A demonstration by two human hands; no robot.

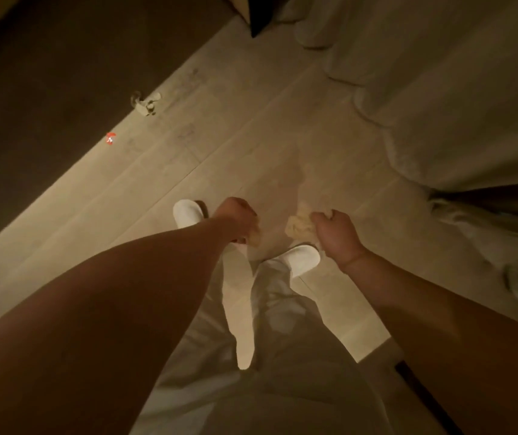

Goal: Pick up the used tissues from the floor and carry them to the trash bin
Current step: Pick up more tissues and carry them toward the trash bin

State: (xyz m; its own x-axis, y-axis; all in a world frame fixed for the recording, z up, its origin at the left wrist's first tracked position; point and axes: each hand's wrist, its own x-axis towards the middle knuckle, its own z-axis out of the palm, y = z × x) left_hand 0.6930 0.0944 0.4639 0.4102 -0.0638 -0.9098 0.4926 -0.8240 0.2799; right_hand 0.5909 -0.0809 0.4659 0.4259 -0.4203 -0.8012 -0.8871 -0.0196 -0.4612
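My right hand is closed around a crumpled cream tissue that sticks out to its left. In my left hand, fisted, a small bit of tissue shows below the fingers. Both hands hang in front of me above the pale wooden floor. Another crumpled tissue lies on the floor at the upper left, beside the dark wall. No trash bin is in view.
A dark wall or panel runs along the left. Long pale curtains hang on the right and pool on the floor. A small red scrap lies by the dark wall. My feet in white slippers stand below my hands.
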